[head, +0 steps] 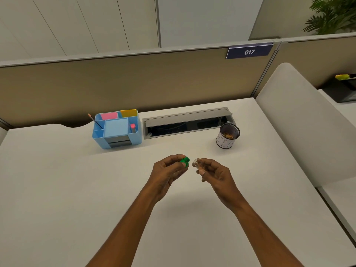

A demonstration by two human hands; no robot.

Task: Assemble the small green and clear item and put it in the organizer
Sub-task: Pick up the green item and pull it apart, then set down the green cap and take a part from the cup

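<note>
My left hand (168, 171) pinches a small green piece (185, 161) between thumb and fingertips, above the middle of the white desk (57, 189). A short gap to the right, my right hand (212, 175) holds a small clear piece (197, 162) at its fingertips, its open end turned toward the green piece. The two pieces are apart. The light blue organizer (116, 129) stands at the back left of the desk, holding pink and yellow note pads, a pencil and a red-capped item.
An open grey cable tray (187, 122) is set into the desk beside the organizer. A black mesh cup (228, 135) with small bits inside stands at the back right. A beige partition runs behind the desk, and a white side panel rises on the right.
</note>
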